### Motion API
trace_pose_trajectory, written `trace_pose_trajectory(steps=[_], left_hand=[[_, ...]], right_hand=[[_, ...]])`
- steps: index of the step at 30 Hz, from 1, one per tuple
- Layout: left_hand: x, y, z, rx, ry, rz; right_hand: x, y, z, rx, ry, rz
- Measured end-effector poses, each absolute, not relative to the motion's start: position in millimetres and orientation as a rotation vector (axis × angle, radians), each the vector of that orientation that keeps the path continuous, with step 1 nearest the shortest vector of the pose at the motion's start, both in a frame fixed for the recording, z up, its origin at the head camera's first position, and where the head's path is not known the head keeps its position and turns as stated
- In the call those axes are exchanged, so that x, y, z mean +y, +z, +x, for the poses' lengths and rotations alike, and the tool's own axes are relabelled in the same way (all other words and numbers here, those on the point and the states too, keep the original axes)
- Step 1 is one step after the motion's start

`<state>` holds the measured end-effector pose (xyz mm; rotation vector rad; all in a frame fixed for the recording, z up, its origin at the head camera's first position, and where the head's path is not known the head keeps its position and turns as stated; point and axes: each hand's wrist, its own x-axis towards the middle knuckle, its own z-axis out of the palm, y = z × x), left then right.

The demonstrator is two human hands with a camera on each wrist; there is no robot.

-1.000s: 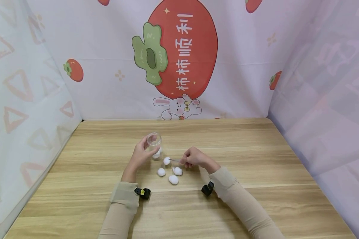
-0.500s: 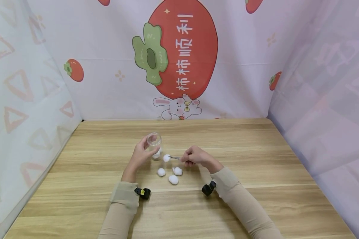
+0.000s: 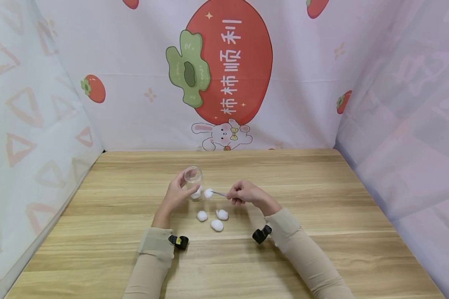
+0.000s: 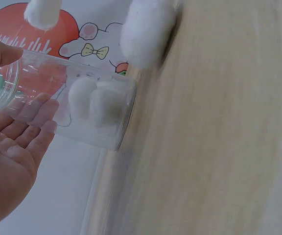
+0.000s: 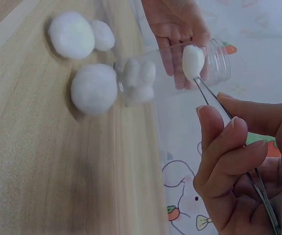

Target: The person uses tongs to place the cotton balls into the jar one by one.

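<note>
My left hand (image 3: 178,192) grips a clear jar (image 4: 48,78) near its open mouth, fingers and thumb around the wall. The jar stands upright on the table with a few white cotton balls (image 4: 101,103) at its bottom. My right hand (image 3: 247,193) pinches metal tweezers (image 5: 210,95), whose tips hold one cotton ball (image 5: 193,61). This cotton ball (image 3: 208,193) hangs above the table, just right of the jar and below the level of its rim. Three loose cotton balls (image 3: 217,225) lie on the table in front of the jar, between the forearms.
The wooden table (image 3: 307,199) has a printed cloth (image 3: 299,104) hanging behind it and further cloths at both sides. Each sleeve carries a black wrist camera (image 3: 260,235) that sticks out inward.
The tweezers have lifted the cotton ball up from near the table, away from me. My right hand has risen slightly with them. The left hand and jar have stayed in place.
</note>
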<state>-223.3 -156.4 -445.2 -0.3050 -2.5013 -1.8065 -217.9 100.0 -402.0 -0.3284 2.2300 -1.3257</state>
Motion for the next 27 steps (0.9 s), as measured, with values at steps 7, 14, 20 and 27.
trace_pose_trajectory(steps=[7,14,20,27], left_hand=[[-156,-444,-222,-2.510,-1.822,-0.288],[-157,-444,-222,-2.503,-1.843,-0.295],[-156,-444,-222,-2.506,-1.835,-0.279],[-156,-443,-222,-2.504,-1.838,-0.282]], right_hand=[[99,-396,-218,2.245,-1.332,-0.321],[101,-389,-220,2.254,-1.348,-0.315],[102,-387,-222,2.238,-1.379,-0.302],[102,-384,-224,2.242,-1.383,-0.309]])
